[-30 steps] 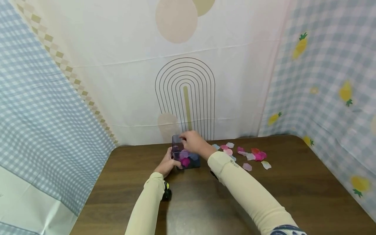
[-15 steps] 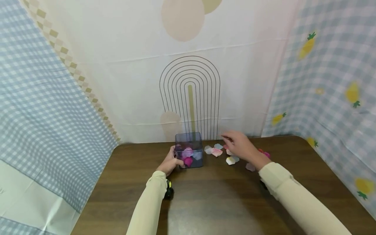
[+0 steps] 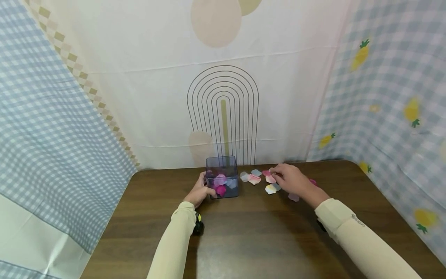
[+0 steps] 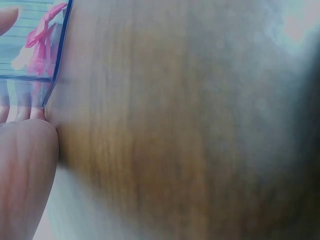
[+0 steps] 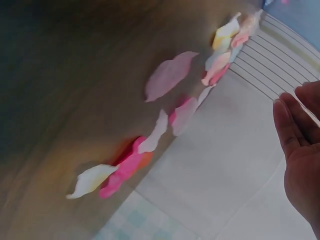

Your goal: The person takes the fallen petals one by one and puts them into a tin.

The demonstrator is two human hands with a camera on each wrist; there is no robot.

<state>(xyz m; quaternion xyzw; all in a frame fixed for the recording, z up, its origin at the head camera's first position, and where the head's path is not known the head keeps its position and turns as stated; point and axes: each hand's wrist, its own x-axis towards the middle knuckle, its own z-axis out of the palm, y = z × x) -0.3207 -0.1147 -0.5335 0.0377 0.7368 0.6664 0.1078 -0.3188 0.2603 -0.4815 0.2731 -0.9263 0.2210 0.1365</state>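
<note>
My left hand [image 3: 199,192] grips the near left corner of a translucent bluish plastic box [image 3: 212,164], thumb in front. In the left wrist view, the thumb [image 4: 25,170] lies at its side and more fingers show through the wall. Inside are several petals [image 3: 220,190], magenta, pink and pale blue. To the right, my right hand [image 3: 292,180] hovers over loose petals, its fingertips by a deep pink petal [image 3: 266,173]. In the right wrist view that hand [image 5: 302,135] has loosely bent fingers, the thumb close to them, and no petal visible between.
Artificial petals lie scattered right of the box, among them a white-yellow petal [image 3: 270,189] and a mauve petal [image 3: 294,197]. The brown wooden table [image 3: 244,232] ends at a hanging white cloth [image 3: 156,116]. Checked cloth hangs at both sides.
My right hand has gone from above the box to the loose petals on the right. New petals lie just right of the box. The left hand keeps its grip; the box now stands more upright.
</note>
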